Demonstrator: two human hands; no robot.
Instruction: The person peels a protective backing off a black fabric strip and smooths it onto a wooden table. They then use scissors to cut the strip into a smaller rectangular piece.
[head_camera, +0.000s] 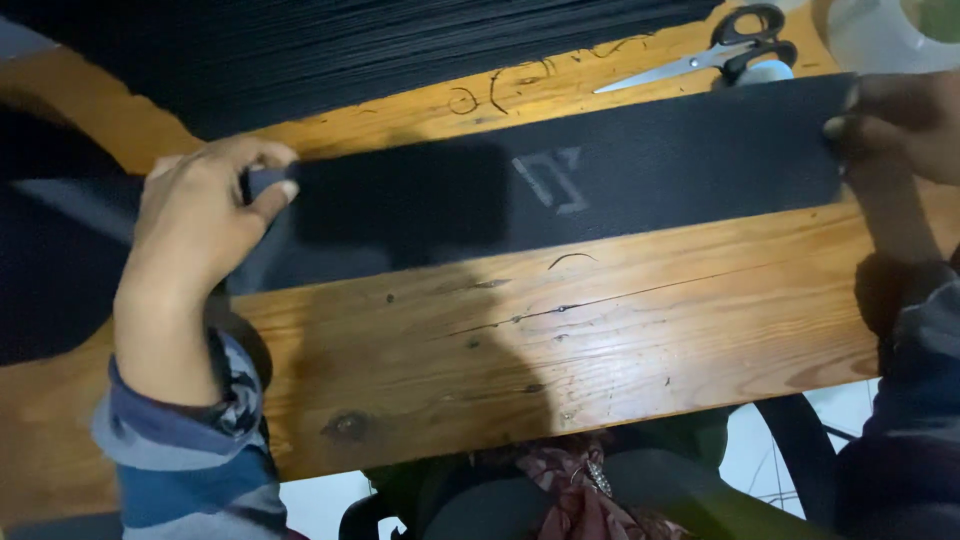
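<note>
We work at a wooden table (560, 350) of orange-brown planks, with dark knots and a long crack running along the grain. A long black strip (600, 185) lies flat across it, reaching almost from edge to edge, with a pale mark near its middle. Beyond the strip, a pair of scissors (715, 52) with black handles rests on the wood, just beside a white roll (765, 72). A sheet of black strands (330, 45) covers the far side. Loose dark threads (500, 90) curl between.

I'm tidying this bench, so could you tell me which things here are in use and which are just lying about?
In use: black strip, pinched at its ends by left hand and right hand.
Lying about: scissors, white roll, black thread bundle, stray threads.
</note>
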